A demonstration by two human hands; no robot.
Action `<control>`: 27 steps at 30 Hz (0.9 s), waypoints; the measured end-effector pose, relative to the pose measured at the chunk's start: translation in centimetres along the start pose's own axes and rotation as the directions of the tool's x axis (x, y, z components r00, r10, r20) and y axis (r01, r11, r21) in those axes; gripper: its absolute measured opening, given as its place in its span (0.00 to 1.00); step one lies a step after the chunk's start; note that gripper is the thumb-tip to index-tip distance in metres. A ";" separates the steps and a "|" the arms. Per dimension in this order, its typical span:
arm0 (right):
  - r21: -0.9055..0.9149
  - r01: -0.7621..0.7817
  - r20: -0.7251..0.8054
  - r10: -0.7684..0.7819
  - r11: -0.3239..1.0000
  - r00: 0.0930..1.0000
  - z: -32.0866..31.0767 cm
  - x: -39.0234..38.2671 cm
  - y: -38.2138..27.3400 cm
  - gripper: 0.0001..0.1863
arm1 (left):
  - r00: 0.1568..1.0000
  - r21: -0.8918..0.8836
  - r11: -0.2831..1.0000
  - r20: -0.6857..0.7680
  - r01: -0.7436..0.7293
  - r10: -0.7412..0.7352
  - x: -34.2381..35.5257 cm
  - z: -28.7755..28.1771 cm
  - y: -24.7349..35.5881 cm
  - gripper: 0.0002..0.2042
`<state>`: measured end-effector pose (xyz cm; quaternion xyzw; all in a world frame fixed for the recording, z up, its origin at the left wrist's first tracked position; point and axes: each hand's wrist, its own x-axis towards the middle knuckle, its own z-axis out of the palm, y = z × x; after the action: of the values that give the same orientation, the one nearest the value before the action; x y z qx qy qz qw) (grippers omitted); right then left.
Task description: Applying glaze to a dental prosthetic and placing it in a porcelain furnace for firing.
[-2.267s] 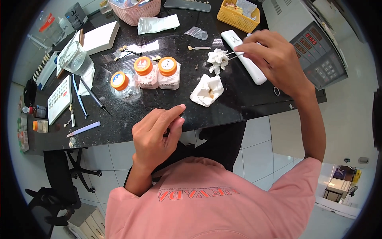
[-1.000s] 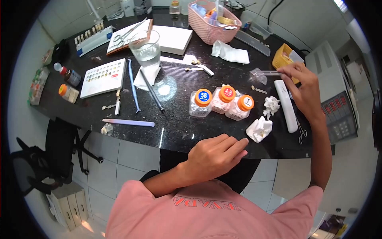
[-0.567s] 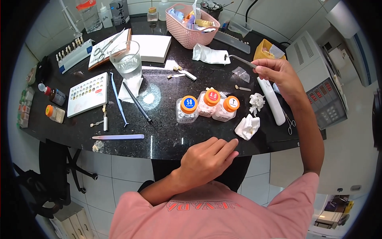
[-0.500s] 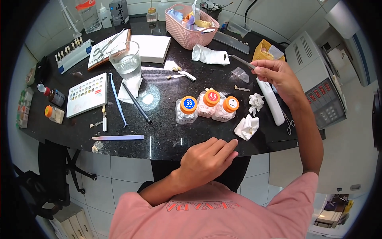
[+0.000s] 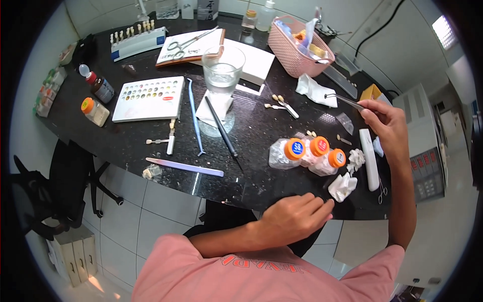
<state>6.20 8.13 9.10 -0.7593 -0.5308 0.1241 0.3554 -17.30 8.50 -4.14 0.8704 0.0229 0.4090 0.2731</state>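
Observation:
My right hand grips a pair of metal tweezers between thumb and fingers. Their bent tips reach left over a folded white tissue; whether they touch it, or hold anything small, I cannot tell. My left hand rests at the desk's front edge, back up, fingers curled together, with nothing visible in it. Beyond it stand three clear jars with orange lids: one with a blue label, one with a red label and one with a white label. A crumpled tissue lies nearest this hand.
A glass of water, a thin dark brush, a blue plastic tool, a lilac-handled tool and a white palette occupy the left and middle. A pink basket stands behind; a white oblong device lies right.
The view has swung, so the desk things appear farther right and tilted. My right hand still holds the tweezers near the folded tissue; the left hand's fingers look more curled.

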 end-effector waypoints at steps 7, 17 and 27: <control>-0.523 0.506 -0.080 -0.631 0.686 0.772 1.9 2.5 -7.6 0.10 | 0.998 0.019 0.999 -0.048 -0.042 0.043 0.0 0.0 -0.2 0.12; -0.578 0.815 0.369 -0.902 -0.035 0.223 6.5 9.9 -12.4 0.14 | 1.000 -0.176 0.984 0.002 0.013 -0.013 -0.4 -0.4 -0.3 0.16; -0.416 0.909 0.506 -0.835 -0.018 0.215 11.2 11.0 -14.2 0.12 | 0.993 -0.278 0.956 -0.049 0.087 -0.105 -0.9 -0.4 -0.5 0.16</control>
<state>-5.86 25.13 12.72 -0.3154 -0.9066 -0.2781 0.0348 -18.13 8.90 -4.85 0.8083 0.0167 0.4219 0.4103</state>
